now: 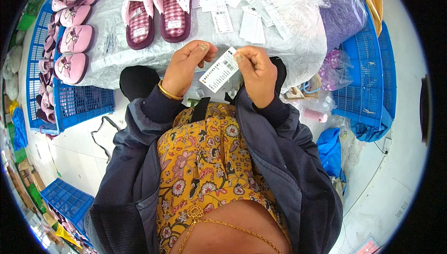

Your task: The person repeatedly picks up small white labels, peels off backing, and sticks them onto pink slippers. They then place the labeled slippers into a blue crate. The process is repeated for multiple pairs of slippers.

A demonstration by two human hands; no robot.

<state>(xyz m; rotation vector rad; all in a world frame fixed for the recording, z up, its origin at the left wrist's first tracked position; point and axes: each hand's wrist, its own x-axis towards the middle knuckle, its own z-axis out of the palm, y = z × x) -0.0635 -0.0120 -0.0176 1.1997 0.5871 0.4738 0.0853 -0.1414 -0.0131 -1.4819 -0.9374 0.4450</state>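
A white printed paper tag (219,71) is pinched by its upper corner between the thumb and fingers of my right hand (257,70). It hangs slanted over the table's near edge. Just left of it, my left hand (190,65) is closed in a pinch, its fingertips apart from the tag; whatever they hold, if anything, is too small to make out. Beyond my hands, a pair of pink slippers with checked maroon insoles, the left slipper (138,16) and the right slipper (174,9), lies on the plastic-covered table (109,49).
Loose white tags (252,23) lie at the table's far right. More pink slippers (74,39) line its left edge, above a blue crate (86,107) full of slippers. Another blue crate (365,67) and a purple bundle (340,12) stand on the right.
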